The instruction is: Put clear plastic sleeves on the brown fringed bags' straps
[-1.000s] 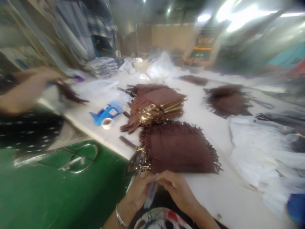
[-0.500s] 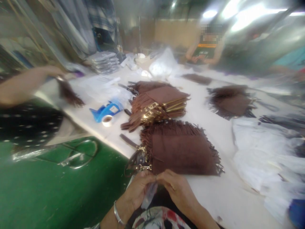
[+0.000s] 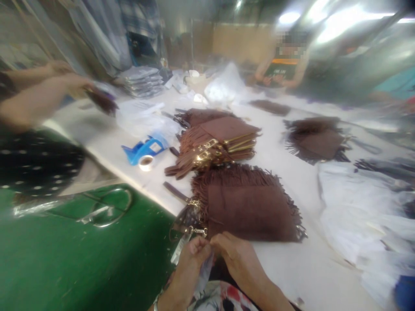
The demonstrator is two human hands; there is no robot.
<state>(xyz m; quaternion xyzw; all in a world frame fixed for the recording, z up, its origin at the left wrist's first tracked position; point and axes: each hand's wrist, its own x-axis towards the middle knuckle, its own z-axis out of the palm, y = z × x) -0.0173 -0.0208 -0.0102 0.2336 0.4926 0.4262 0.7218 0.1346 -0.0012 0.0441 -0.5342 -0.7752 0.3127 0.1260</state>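
Observation:
My left hand [image 3: 193,259] and my right hand [image 3: 239,255] meet at the near edge of the table, fingers pinched close together. A strip of clear plastic [image 3: 205,274] hangs below my left fingers, between the hands. What lies between my fingertips is too small and blurred to make out. Just beyond them rests a dark brown fringed bag [image 3: 249,211], flat, with a gold clasp [image 3: 197,231] and a wrist strap [image 3: 175,191] on its left side. A whitish tag [image 3: 180,249] shows beside my left hand.
Behind the bag lies a stack of brown fringed bags [image 3: 223,134]. Left of it are a blue tape dispenser [image 3: 142,149] and a tape roll [image 3: 146,162]. White sheets [image 3: 353,216] cover the right side. A co-worker's arm [image 3: 42,93] reaches in from the left; another person [image 3: 282,71] works across the table.
My left hand has turned slightly and its fingers are curled more; the whitish tag beside it now shows more. At the left, the co-worker's hands have lifted a brown fringed piece.

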